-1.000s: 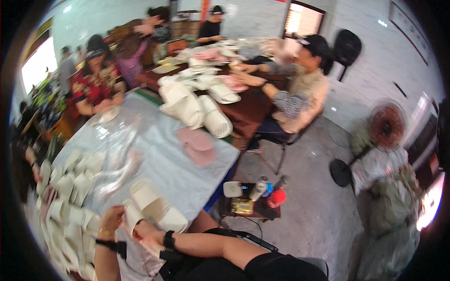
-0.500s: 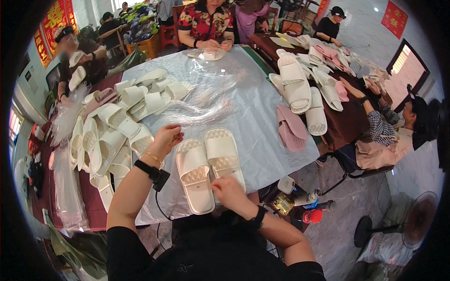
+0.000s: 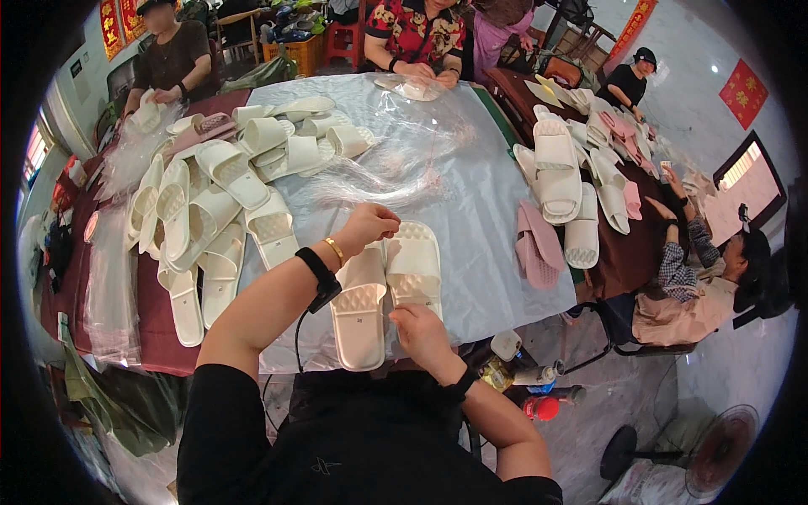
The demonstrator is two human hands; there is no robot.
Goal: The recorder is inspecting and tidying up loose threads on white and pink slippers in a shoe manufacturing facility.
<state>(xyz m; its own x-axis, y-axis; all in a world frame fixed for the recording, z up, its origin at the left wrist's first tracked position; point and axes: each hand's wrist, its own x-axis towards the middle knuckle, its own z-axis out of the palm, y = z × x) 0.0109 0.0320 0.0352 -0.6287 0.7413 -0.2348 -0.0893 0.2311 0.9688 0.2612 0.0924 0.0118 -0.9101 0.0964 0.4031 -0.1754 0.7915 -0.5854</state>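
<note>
Two cream slippers lie side by side before me at the table's near edge, toes pointing away: a left slipper [image 3: 359, 332] and a right slipper [image 3: 414, 252]. My left hand [image 3: 370, 225] is over the toe end of the pair, partly covering the left slipper's strap. Its thumb and fingertips are pinched together; whatever is between them is too small to make out. My right hand [image 3: 423, 338] is closed over the heel end of the right slipper, hiding it. What its curled fingers grip, if anything, cannot be seen.
A heap of cream slippers [image 3: 223, 172] lies left. Clear plastic bags [image 3: 383, 181] are spread ahead, with more plastic sleeves [image 3: 114, 316] far left. Pink slippers [image 3: 539, 248] and more cream ones [image 3: 557, 160] lie right. Several people work around the tables; a fan [image 3: 724, 454] stands lower right.
My left hand has moved right, from beside the left slipper to over the pair's toe end. My right hand stays near the right slipper's heel. The view has shifted.
</note>
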